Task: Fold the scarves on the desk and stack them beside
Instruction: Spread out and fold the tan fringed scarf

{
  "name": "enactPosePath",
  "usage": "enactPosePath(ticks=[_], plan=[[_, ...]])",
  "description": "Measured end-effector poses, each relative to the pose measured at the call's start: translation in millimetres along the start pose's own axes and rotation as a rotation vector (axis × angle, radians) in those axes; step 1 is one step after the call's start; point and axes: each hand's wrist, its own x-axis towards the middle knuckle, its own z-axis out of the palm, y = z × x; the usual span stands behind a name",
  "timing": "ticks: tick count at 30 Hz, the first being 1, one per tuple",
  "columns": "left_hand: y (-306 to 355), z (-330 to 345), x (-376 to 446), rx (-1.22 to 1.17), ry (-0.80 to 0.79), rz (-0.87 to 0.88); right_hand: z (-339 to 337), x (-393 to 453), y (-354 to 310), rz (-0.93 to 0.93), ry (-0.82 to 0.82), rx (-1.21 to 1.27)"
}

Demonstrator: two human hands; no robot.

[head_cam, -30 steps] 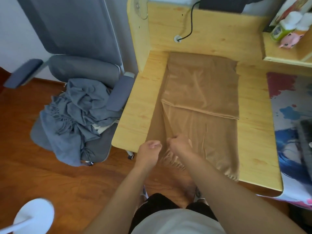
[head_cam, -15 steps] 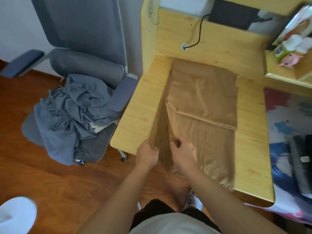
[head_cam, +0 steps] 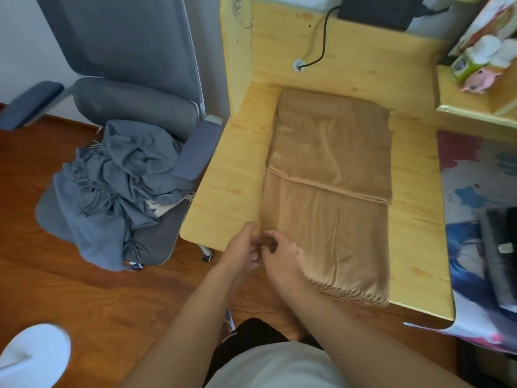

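Note:
A tan scarf (head_cam: pixel 330 175) lies lengthwise on the light wooden desk (head_cam: pixel 223 191), its far half folded back over itself with a fold edge across the middle. Its fringed near end hangs over the desk's front edge. My left hand (head_cam: pixel 242 249) and my right hand (head_cam: pixel 282 253) meet at the scarf's near left corner, and both pinch the cloth edge there. A crumpled blue-grey fringed scarf (head_cam: pixel 112 186) is heaped on the seat of the grey office chair (head_cam: pixel 134 107) to the left of the desk.
A colourful desk mat (head_cam: pixel 475 191) with a dark keyboard (head_cam: pixel 500 253) covers the desk's right side. A black cable (head_cam: pixel 319 46) runs down the back panel. Bottles and a pink toy (head_cam: pixel 475 79) stand on a raised shelf at the right. A white round object (head_cam: pixel 30 357) sits on the floor.
My hands have come closer together at the scarf's near left corner. The left strip of cloth that hung off the desk edge has been drawn in onto the desk.

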Motion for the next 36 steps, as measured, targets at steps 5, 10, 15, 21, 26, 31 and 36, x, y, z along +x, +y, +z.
enactPosePath(ticks=[5, 10, 15, 21, 26, 31, 36], plan=[[-1.5, -11.3, 17.4, 0.282, 0.193, 0.047, -19.3, -6.8, 15.3, 0.002, -0.189, 0.007], [6.5, -14.0, 15.2, 0.405, 0.226, -0.032, -106.6, -4.1, 107.0, 0.330, 0.278, -0.146], [12.8, -12.7, 9.7, 0.515, 0.223, -0.022, -157.1, 8.5, 186.0, 0.598, 0.313, -0.021], [21.5, 2.0, 0.6, 0.758, 0.214, -0.014, -151.2, 23.2, 193.2, 0.536, 0.209, 0.066], [23.6, -5.1, -3.2, 0.799, 0.359, 0.023, -151.7, 30.0, 189.8, 0.581, 0.167, 0.151], [24.2, -5.4, -2.7, 0.709, 0.389, 0.037, -156.9, 27.0, 183.1, 0.553, 0.147, 0.742], [37.7, -5.1, -11.6, 0.401, 0.221, -0.054, -188.4, 14.5, 177.8, 0.775, -0.161, 1.085]])
